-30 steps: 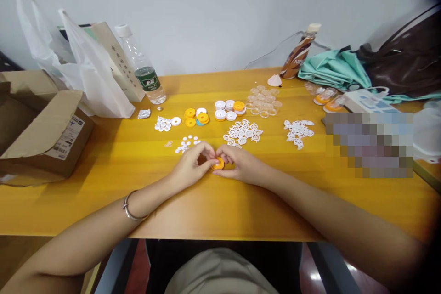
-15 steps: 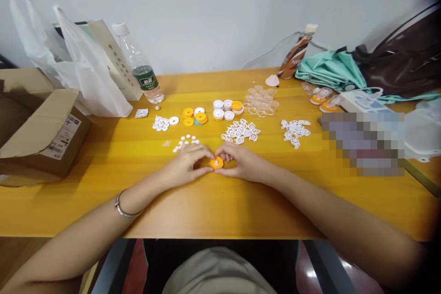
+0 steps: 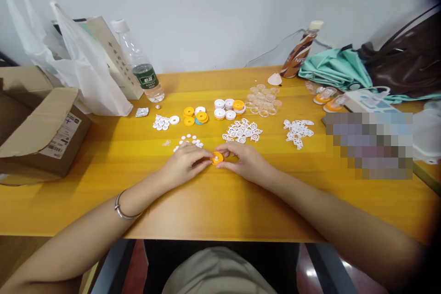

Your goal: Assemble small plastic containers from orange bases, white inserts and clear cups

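Observation:
An orange round plastic piece (image 3: 217,159) with a small pale knob at its centre is between my two hands, just above or on the table. My left hand (image 3: 188,161) pinches its left edge between thumb and fingers. From the other side, my right hand (image 3: 243,161) has its thumb and fingertips on the right edge. Small white caps (image 3: 193,140) lie behind my left hand, partly covered by it. Beyond my right hand is a pile of white openwork pieces (image 3: 241,131).
Orange and white discs (image 3: 189,121), stacked white rounds (image 3: 219,114) and clear rings (image 3: 263,101) sit farther back. A cardboard box (image 3: 65,147), white bag (image 3: 93,78) and water bottle (image 3: 146,76) stand left. At right are more white pieces (image 3: 298,131), a brown bottle (image 3: 299,55) and green cloth (image 3: 334,69).
The orange piece has tilted and shifted slightly away from me. My right fingers have straightened a little along its edge. The whole view has moved slightly.

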`<state>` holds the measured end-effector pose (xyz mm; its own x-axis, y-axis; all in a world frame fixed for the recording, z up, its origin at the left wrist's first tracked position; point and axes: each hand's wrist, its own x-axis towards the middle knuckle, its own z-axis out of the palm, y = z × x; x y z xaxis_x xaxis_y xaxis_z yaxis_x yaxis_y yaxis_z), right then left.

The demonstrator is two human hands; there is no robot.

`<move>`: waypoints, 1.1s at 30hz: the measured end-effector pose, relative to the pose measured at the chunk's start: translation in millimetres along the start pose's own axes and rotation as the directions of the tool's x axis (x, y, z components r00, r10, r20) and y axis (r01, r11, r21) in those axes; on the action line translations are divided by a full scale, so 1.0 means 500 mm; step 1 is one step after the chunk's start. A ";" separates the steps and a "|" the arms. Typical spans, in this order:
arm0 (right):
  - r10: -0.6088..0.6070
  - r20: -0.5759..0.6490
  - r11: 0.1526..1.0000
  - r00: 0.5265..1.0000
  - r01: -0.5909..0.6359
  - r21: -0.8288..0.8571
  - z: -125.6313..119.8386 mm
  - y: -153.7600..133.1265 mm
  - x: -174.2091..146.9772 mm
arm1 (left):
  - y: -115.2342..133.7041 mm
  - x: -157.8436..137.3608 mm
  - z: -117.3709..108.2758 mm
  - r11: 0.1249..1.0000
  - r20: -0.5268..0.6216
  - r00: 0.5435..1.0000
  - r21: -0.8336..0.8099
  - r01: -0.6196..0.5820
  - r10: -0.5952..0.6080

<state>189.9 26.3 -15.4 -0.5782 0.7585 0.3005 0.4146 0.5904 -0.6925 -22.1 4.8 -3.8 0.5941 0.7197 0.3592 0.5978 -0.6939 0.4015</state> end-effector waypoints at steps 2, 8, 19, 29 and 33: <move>0.002 -0.005 0.999 1.000 -0.002 -0.039 -0.003 -0.003 -0.001 | -0.001 0.000 -0.001 0.998 -0.017 0.999 0.039 -0.047 0.048; -0.067 -0.020 0.977 0.998 0.062 -0.202 -0.001 -0.001 -0.005 | 0.006 0.004 -0.008 0.989 0.019 0.994 0.099 -0.109 0.108; -0.145 -0.039 0.949 0.989 0.128 -0.288 0.008 0.012 -0.007 | -0.002 -0.002 -0.001 0.986 0.015 0.994 0.126 -0.113 0.112; -0.164 -0.015 0.946 0.986 0.153 -0.286 0.006 0.010 -0.007 | -0.003 -0.004 0.000 0.980 0.008 0.992 0.152 -0.128 0.128; -0.172 -0.006 0.942 0.985 0.163 -0.292 0.006 0.009 -0.007 | 0.003 -0.003 -0.004 0.982 0.022 0.992 0.144 -0.126 0.124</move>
<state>191.8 25.5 -21.5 -0.6370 0.6473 0.4186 0.5018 0.7604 -0.4123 -23.1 2.9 -1.9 0.6752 0.6276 0.3876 0.5898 -0.7749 0.2274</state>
